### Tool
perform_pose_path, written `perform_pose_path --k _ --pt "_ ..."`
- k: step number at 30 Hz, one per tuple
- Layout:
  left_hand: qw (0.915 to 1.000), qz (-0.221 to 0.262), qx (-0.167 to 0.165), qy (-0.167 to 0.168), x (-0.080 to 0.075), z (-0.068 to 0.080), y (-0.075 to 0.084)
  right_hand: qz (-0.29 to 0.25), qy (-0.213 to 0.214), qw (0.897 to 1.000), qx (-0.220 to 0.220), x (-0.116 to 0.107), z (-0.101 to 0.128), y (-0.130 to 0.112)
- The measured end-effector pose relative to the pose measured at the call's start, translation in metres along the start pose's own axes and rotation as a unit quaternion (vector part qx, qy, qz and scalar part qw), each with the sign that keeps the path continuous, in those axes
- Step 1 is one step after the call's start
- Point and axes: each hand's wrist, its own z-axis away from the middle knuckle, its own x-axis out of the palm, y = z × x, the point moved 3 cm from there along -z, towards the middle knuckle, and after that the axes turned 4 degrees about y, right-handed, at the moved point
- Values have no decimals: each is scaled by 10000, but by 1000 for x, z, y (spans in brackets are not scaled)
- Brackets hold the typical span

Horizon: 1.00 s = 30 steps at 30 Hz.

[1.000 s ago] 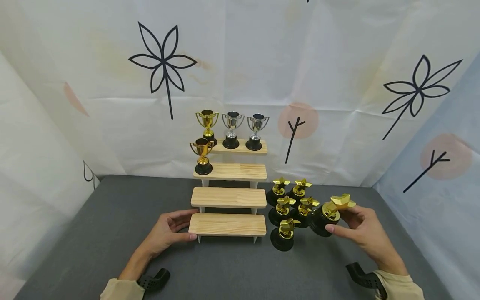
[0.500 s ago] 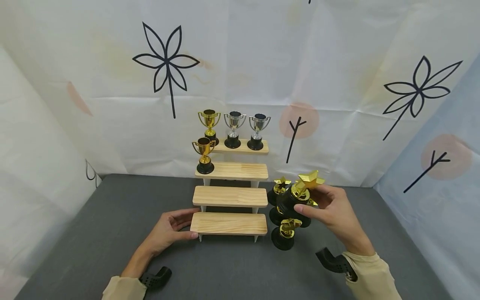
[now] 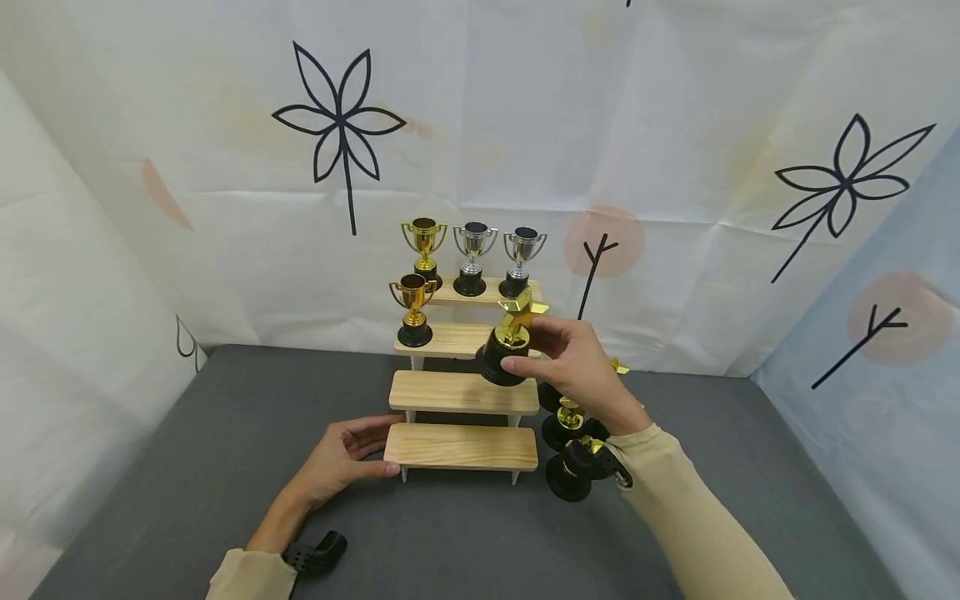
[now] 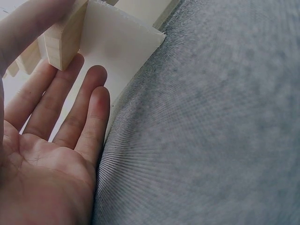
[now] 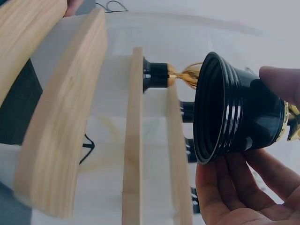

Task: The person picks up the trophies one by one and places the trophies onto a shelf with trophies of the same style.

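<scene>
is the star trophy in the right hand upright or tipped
Tipped. The right hand holds the star trophy above the wooden steps with its black base leaning left and the gold star leaning right; the right wrist view shows its hollow underside.

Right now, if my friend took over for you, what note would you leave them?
Right hand grips a gold star trophy by its black base, in the air over the right end of the stepped wooden stand, near the second step from the top.
Left hand steadies the bottom step's left end.
Done: three cup trophies on the top step, one gold cup trophy on the second.
Left: the held star is not set down; more star trophies wait on the grey table, right of the stand.
</scene>
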Motion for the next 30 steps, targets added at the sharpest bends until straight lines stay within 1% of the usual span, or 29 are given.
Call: perform_pose_path --k 6,13,19,23,27,30 --pt "10000 13 -36 -5 0 0 1 28 -145 9997 176 15 -32 5" --pt "10000 29 -14 -26 0 -1 0 226 -189 9991 316 30 -54 13" --pt "10000 -1 -70 -24 0 -2 -1 439 -60 9981 423 38 -59 16" --pt "9999 -3 -102 -4 0 -2 -1 560 35 9977 371 42 -59 17" --pt "9999 -18 -100 7 -1 -2 -2 501 42 9984 260 45 -60 18" --pt "10000 -22 -85 2 -1 -1 -1 465 105 9984 291 45 -58 19"
